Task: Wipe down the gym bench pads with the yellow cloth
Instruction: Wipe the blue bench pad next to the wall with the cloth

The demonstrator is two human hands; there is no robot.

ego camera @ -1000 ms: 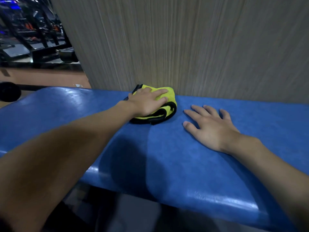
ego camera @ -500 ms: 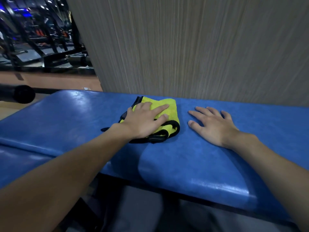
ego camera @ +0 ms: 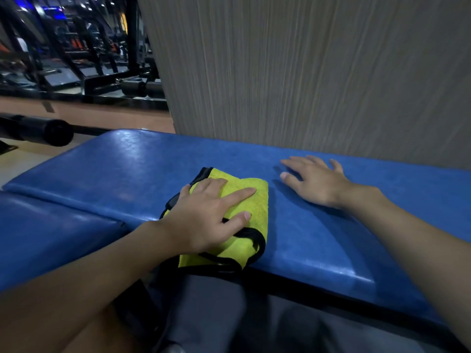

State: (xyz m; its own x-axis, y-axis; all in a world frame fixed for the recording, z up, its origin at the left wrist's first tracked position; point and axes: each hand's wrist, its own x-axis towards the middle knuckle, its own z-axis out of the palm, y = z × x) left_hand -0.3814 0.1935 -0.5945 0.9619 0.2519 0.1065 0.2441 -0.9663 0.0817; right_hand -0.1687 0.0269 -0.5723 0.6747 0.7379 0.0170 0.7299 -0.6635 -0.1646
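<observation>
Pressed under the flat left hand (ego camera: 204, 220), the folded yellow black-edged cloth (ego camera: 256, 207) overhangs the blue padded worktop's (ego camera: 127, 169) near edge and could slide off; the right hand (ego camera: 316, 184) rests spread.

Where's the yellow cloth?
Head view: the yellow cloth lies under the left hand at the near edge of the blue pad, left of the right hand.

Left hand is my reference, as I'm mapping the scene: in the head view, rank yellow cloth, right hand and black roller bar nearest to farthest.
1. yellow cloth, under the left hand.
2. right hand, flat on the blue pad, rightward.
3. black roller bar, beyond the pad's left end.
</observation>
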